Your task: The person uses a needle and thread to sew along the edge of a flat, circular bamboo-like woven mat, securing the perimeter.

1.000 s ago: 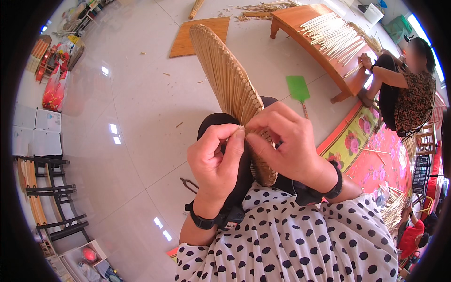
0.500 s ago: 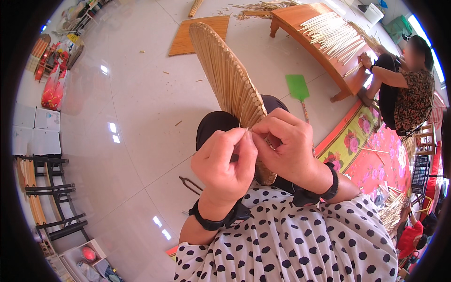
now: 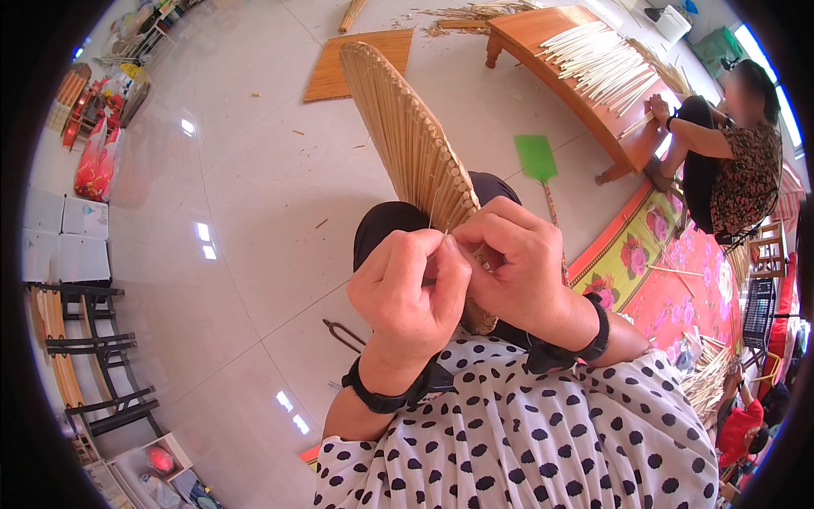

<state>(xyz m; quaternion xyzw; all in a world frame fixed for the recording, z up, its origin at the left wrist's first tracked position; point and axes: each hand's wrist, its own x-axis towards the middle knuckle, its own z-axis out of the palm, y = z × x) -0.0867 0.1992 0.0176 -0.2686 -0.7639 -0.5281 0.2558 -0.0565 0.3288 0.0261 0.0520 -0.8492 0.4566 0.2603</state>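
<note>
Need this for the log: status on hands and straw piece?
Left hand pinched at thin strand. Right hand close by, grip unclear. Straw piece beyond, hands partly blocking view.

The straw piece (image 3: pixel 409 136) is ribbed and matt, the floor (image 3: pixel 254 246) glossy tile, the bench (image 3: pixel 520 36) smooth varnished wood, the swatter (image 3: pixel 534 157) probably plastic.
</note>
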